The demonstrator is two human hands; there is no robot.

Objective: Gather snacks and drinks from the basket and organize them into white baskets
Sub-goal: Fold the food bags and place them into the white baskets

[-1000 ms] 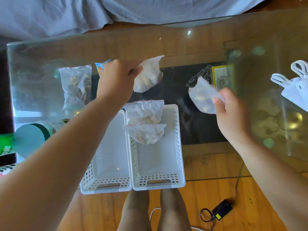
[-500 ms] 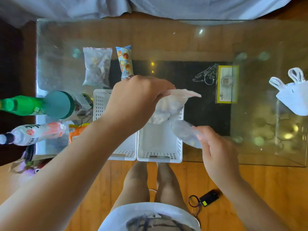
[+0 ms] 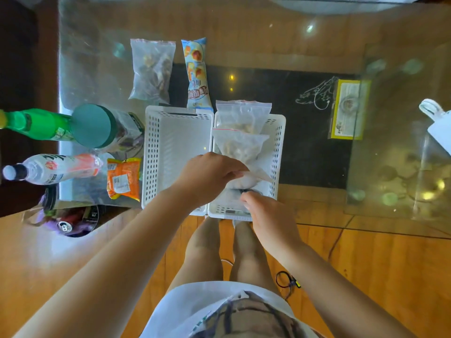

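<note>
Currently both hands work over the right basket (image 3: 278,142) at frame centre. Left hand (image 3: 210,176) pinches a clear bag (image 3: 246,180) by its top, fingers curled on the plastic. Right hand (image 3: 266,215) sits at the basket's near end on a second bag (image 3: 231,195), mostly hidden; its grip cannot be made out. Two more zip bags (image 3: 241,128) lie stacked in the far half of that basket. Left basket (image 3: 168,142) touches it side by side. Above them: a dark snack bag (image 3: 151,69) and a blue packet (image 3: 196,74). Left of frame: green bottle (image 3: 34,123), teal-lidded jar (image 3: 97,126), clear bottle (image 3: 53,168), orange packet (image 3: 123,178).
</note>
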